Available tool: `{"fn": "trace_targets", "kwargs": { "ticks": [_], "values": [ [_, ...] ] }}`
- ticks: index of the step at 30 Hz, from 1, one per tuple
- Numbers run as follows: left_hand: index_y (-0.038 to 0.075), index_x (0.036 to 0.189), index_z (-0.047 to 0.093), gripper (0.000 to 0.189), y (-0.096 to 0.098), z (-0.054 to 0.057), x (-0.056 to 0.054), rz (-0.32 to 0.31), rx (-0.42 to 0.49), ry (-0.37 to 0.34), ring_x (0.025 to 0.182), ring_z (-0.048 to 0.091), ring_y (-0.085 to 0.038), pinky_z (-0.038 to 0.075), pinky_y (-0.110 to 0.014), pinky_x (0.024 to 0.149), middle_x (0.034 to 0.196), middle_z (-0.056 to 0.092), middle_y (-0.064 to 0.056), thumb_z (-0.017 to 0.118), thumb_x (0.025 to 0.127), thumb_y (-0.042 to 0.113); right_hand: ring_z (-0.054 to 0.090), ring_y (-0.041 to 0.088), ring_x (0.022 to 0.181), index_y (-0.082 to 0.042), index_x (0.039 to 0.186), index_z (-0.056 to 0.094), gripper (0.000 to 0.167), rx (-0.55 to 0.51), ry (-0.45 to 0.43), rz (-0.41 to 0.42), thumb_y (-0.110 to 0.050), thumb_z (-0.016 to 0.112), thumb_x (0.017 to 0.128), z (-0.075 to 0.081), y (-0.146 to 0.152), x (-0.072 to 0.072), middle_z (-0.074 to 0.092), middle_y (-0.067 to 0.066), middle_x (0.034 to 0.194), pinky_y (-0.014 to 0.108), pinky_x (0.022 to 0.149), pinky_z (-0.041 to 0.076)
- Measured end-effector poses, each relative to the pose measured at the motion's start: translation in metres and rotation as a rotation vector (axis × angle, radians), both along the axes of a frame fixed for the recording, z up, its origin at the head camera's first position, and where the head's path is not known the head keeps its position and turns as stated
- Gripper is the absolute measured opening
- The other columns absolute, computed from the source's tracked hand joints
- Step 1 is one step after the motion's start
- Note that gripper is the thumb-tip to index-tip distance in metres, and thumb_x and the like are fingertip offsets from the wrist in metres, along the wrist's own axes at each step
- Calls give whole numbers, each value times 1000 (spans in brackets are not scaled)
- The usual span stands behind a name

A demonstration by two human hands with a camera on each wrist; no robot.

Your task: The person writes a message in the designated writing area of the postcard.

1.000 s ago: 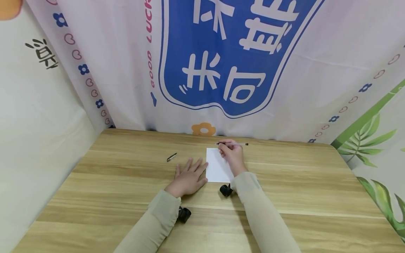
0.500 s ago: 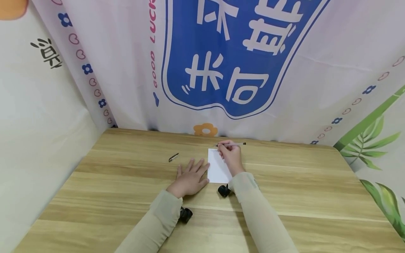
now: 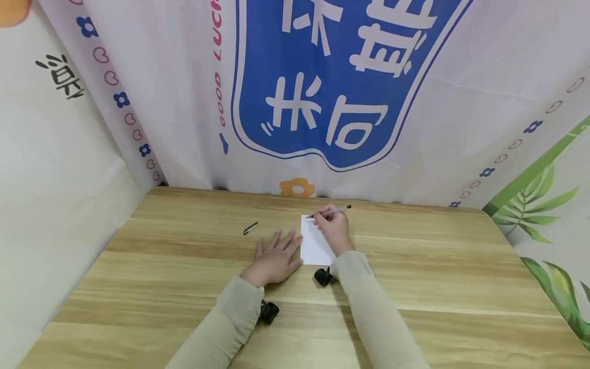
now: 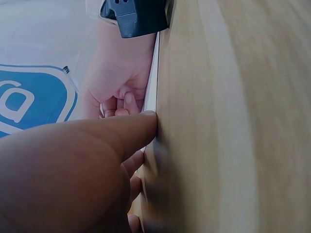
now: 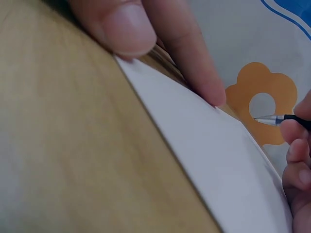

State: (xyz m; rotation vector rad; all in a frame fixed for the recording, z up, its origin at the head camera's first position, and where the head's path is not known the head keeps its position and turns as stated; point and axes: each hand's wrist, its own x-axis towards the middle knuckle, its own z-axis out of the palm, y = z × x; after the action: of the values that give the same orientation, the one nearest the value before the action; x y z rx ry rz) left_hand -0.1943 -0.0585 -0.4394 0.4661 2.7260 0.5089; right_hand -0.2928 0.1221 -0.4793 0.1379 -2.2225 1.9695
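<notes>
Pen (image 3: 341, 208) in R hand (image 3: 336, 230)

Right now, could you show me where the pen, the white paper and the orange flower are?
Pen (image 5: 273, 119): right wrist view, on the silver cone near its tip.
White paper (image 3: 314, 243): head view, near the middle of the sheet.
Orange flower (image 3: 297, 189): head view, on its pale center.

Just past the wooden table (image 3: 438, 297) hangs a pale curtain (image 3: 184, 102) bearing a blue badge (image 3: 341, 72) and an orange flower (image 3: 287, 188), with green leaves (image 3: 555, 200) off to the right.
</notes>
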Motion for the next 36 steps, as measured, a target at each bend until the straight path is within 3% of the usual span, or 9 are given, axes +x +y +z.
{"fn": "trace_targets", "kwargs": {
  "ticks": [9, 36],
  "values": [
    [23, 163, 23, 63, 0, 1, 1, 0, 3, -2, 155, 0, -36, -3, -73, 114, 170, 12, -3, 44, 108, 43, 63, 13, 70, -3, 87, 68, 7, 63, 7, 16, -4, 67, 94, -3, -1, -1, 67, 7, 84, 19, 61, 52],
    [23, 163, 24, 63, 0, -1, -1, 3, 5, 0, 155, 0, -36, -2, -74, 114, 170, 12, -3, 45, 108, 44, 60, 18, 68, -6, 86, 69, 11, 148, 24, 59, -9, 66, 96, -3, 0, -1, 68, 7, 78, 22, 58, 48]
  ]
}}
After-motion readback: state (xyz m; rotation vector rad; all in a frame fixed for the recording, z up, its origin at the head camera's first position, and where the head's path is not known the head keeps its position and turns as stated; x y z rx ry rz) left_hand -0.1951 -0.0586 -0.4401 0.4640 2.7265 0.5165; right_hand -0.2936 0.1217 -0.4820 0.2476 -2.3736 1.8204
